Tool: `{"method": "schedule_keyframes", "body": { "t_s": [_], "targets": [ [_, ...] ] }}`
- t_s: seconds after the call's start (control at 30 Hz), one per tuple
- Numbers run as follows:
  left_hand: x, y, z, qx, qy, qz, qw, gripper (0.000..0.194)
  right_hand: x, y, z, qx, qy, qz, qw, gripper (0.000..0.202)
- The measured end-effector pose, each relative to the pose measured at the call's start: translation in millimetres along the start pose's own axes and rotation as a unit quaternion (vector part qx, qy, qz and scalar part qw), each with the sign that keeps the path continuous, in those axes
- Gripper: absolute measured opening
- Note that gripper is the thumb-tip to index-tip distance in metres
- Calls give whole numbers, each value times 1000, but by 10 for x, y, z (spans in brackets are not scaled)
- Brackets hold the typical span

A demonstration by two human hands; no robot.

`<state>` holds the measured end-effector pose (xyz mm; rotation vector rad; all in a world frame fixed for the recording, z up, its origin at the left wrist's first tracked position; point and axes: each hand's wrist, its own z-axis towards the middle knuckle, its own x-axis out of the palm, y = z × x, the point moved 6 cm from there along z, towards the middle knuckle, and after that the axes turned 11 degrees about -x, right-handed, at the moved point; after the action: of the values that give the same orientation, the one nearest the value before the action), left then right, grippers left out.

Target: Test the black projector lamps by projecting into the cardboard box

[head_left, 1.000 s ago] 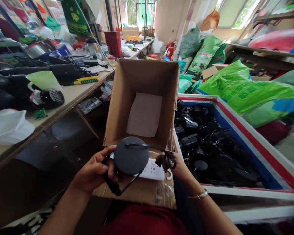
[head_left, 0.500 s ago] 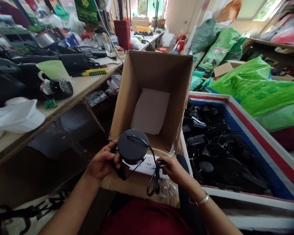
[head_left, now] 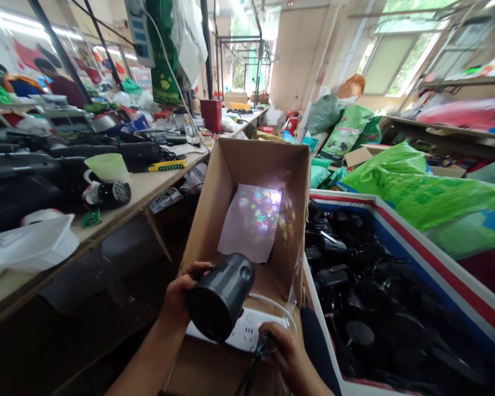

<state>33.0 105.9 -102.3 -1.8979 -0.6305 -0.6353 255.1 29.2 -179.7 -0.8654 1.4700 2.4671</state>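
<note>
My left hand [head_left: 178, 300] is closed on the side of a black cylindrical projector lamp [head_left: 220, 297], tilted in front of an open cardboard box [head_left: 204, 214]. Colored light spots fall on a pale paper sheet [head_left: 241, 234] inside the box and on its right wall. My right hand [head_left: 289, 352] grips the lamp's bundled black power cord [head_left: 260, 352] at the right end of a white power strip [head_left: 245, 324]. The plug itself is hidden by my fingers.
A blue, white and red bin [head_left: 379, 212] full of black lamps stands at right, with green bags [head_left: 396, 176] behind. On the left bench [head_left: 138, 187] are a pale green cup [head_left: 109, 166], a yellow-green cutter [head_left: 167, 165] and a white tray [head_left: 37, 242].
The lamp has swung from its flat end facing up to pointing into the box, where colored light now shows. My right hand is lower on the strip. The view has tilted up.
</note>
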Motion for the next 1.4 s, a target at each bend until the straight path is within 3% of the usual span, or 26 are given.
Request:
{"method": "schedule_keyframes", "body": {
  "t_s": [0.2, 0.43, 0.63, 1.0, 1.2, 1.4],
  "targets": [
    [24, -80, -21, 7, -16, 8, 1000, 29, 45, -143, -54, -25, -28, 16, 999, 19],
    [-67, -70, -67, -4, -56, -3, 998, 27, -64, -94, -45, -33, 31, 75, 996, 29],
    [-60, -60, -67, -11, -46, -3, 999, 28, -37, -163, -62, 0, 32, 75, 997, 32],
    [-18, -93, -83, 4, -30, 14, 999, 33, -17, -219, -103, -22, -16, 53, 998, 47],
    [-37, -34, -43, 2, -30, 25, 999, 34, 4, -243, -127, -51, -45, 37, 997, 37],
    [-47, 46, -22, -1, -30, 29, 999, 35, 9, -269, -157, -20, -48, 29, 998, 31]
  ]
}}
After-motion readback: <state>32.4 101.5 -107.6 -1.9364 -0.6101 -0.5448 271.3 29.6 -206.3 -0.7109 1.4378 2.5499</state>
